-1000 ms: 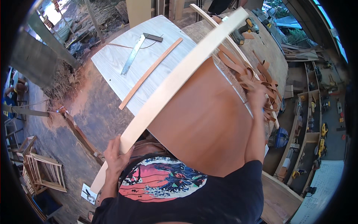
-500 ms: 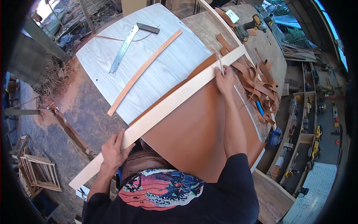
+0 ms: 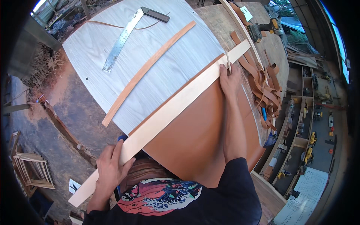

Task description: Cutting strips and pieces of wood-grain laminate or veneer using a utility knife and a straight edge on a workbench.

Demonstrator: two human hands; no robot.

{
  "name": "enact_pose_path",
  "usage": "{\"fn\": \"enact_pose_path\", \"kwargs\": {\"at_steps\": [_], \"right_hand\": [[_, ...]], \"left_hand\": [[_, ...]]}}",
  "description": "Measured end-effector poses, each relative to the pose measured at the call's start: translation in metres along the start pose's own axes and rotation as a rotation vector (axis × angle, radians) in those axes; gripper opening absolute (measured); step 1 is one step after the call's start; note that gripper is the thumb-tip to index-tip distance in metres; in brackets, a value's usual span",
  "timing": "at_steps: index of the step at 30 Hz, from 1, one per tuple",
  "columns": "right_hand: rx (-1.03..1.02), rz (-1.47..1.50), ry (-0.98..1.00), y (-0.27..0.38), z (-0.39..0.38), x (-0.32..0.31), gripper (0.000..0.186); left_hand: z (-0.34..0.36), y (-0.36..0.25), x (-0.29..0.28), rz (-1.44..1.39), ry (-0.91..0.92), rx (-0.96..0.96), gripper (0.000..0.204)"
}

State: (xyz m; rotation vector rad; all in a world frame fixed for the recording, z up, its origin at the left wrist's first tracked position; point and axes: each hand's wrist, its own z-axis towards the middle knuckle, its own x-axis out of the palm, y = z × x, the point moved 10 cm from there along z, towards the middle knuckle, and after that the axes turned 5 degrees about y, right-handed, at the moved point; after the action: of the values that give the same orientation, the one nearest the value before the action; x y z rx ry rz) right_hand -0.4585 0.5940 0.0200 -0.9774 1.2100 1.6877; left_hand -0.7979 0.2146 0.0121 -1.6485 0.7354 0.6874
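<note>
1. A pale wooden slat point(image 3: 180, 101) lies slantwise over a brown sheet point(image 3: 187, 138), near its far edge; a narrow brown margin shows beyond the slat.
2. The left hand point(image 3: 111, 165) grips the slat toward its near end, thumb on one edge and fingers across the other.
3. The right hand point(image 3: 231, 80) is curled around a thin stick point(image 3: 228, 58) at the slat's far part, thumb against the slat; its other fingers are partly hidden.
4. Past the brown margin is a pale board point(image 3: 183, 63) with wood grain. On it lie a metal square point(image 3: 123, 39), a thin strand point(image 3: 107, 24) passing by it, and a narrow wood strip point(image 3: 149, 65). Marks on the square's blade are too small to read.
5. Beside the sheet, curled strips point(image 3: 268, 92) crowd the bench point(image 3: 212, 22), a blue tool point(image 3: 264, 113) among them. The slat's far end reaches close to a long batten point(image 3: 244, 33).
6. Beyond the batten are a yellow-and-black drill point(image 3: 273, 27) and a white card point(image 3: 246, 13); any lettering there is illegible.
7. At right, shelves point(image 3: 301, 142) hold tools; a large white sheet point(image 3: 303, 195) below bears rows of small writing.
</note>
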Motion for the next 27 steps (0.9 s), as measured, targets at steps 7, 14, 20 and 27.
{"fn": "enact_pose_path", "kwargs": {"at_steps": [7, 14, 20, 27], "right_hand": [[0.008, 0.047, -0.07, 0.003, -0.008, 0.006, 0.045], [0.009, 0.074, -0.125, 0.007, -0.012, 0.003, 0.037], [0.009, 0.089, -0.144, 0.006, -0.012, 0.003, 0.037], [-0.025, 0.06, -0.131, 0.004, -0.011, 0.006, 0.037]], "left_hand": [[-0.012, 0.013, 0.012, -0.1, -0.018, 0.001, 0.074], [-0.003, 0.017, 0.003, -0.117, -0.006, 0.068, 0.076], [-0.003, 0.019, 0.005, -0.078, 0.019, 0.073, 0.077], [-0.004, 0.019, 0.008, -0.112, 0.032, 0.075, 0.078]]}}
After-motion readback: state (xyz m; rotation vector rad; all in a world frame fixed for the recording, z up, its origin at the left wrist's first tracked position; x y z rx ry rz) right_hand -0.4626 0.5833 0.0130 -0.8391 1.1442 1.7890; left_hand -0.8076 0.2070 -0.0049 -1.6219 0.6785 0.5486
